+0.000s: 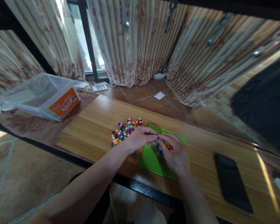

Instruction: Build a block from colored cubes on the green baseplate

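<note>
A green studded baseplate (151, 160) lies on the wooden table (93, 127). Both hands meet over it. My left hand (140, 138) reaches in from the left with its fingers pinched together at a small brick. My right hand (175, 152) is curled over a small block of coloured bricks (160, 151) that stands on the plate. What the pinched fingers hold is too small to name. A pile of tiny loose bricks (124, 130) in several colours lies just left of the plate, behind my left hand.
A black phone (232, 182) lies on the table to the right. A clear plastic box (40, 95) with an orange label stands at the far left. Striped curtains (135, 43) hang behind, and papers (99, 87) lie on the tiled floor.
</note>
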The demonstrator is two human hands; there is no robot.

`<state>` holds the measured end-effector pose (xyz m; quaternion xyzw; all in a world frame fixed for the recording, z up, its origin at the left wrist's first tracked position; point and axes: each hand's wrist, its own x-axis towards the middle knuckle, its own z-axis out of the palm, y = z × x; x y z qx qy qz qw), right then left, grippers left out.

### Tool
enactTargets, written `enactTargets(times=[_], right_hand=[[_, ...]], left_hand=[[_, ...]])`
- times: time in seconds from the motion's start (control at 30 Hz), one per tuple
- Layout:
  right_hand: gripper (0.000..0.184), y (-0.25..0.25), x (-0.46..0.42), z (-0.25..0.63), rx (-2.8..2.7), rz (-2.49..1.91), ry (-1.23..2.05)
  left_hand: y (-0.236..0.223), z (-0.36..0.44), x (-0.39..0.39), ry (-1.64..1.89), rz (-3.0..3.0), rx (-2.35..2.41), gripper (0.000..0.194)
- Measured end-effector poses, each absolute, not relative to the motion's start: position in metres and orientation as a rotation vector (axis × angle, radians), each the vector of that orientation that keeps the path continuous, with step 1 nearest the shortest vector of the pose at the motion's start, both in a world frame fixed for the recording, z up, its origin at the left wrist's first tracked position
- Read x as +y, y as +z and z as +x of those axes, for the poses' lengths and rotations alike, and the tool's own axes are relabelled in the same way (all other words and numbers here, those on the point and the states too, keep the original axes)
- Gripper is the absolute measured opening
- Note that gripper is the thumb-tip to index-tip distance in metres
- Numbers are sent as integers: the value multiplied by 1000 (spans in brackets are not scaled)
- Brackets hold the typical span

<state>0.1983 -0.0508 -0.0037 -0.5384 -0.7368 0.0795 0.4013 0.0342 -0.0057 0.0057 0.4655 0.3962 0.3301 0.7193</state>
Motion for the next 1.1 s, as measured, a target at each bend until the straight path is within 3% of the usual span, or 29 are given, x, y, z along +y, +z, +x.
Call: enactTargets(times=[0.53, 1.1], right_hand=[[23, -5, -40, 245, -1589, -1599, 232], [24, -12, -35, 240, -1594, -1670, 328]], left_hand=[[3, 31, -2, 711, 1120, 954, 11], [-1, 29, 0, 694, 1257, 982, 15]])
